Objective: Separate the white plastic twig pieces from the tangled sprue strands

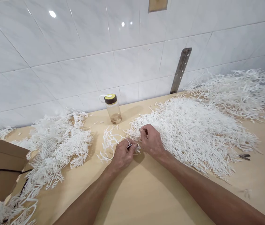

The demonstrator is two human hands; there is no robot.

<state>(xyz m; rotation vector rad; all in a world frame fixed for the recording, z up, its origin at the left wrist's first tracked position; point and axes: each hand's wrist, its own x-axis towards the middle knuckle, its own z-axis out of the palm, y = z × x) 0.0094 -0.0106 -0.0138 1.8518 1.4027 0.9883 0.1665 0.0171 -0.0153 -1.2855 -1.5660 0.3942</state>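
My left hand [124, 153] is pinched closed around a white branching plastic strand [110, 140], whose curling branches spread out to the left above the table. Close beside it, my right hand [151, 139] is closed too, thumb against fingers, at the left edge of a wide pile of short white sprigs [193, 128]. Whatever its fingertips may hold is too small or hidden to name. A few sprig tips show between the two hands.
A clear bottle [114, 111] with a dark and yellow lid stands by the tiled wall. Clumped white strands [62, 140] lie left, beside a cardboard box [1, 175]. Longer strands [240, 90] are heaped back right. A metal bracket [181, 71] leans there; a small dark tool [244, 157] lies right.
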